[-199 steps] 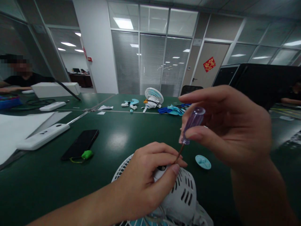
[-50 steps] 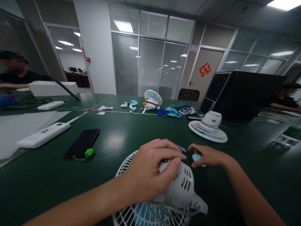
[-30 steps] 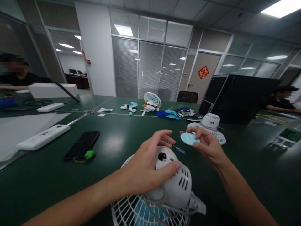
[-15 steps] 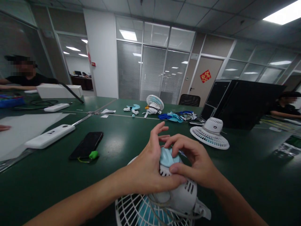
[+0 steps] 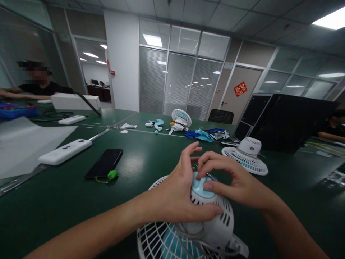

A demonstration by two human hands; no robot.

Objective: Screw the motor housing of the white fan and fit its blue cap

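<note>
A small white electric fan [image 5: 214, 230] lies directly before me, its wire grille [image 5: 147, 239] low and light blue blades showing through. On top of its slotted motor housing sits a light blue knob [image 5: 201, 192]. My left hand [image 5: 175, 198] is curved around the housing, thumb laid along the near side, its other fingers behind the top. With thumb and fingertips, my right hand [image 5: 234, 180] pinches the knob from the right. A pale cord loops across the grille beneath my left hand. Part of a thin bluish metallic item [image 5: 212, 177] shows behind my right fingers; its kind is unclear.
A black phone [image 5: 105, 163] with a green charm and a white power strip [image 5: 66, 151] lie left. Another fan [image 5: 249, 154] rests grille-down at right; a third [image 5: 180, 120] stands farther back beside blue gloves [image 5: 202, 134]. Behind the right fan is a large black case [image 5: 291, 120]. Two people sit at the sides.
The view has shifted slightly, so everything sits a little further right. The light blue knob has turned or settled flatter on the housing, with my right fingers still at it.
</note>
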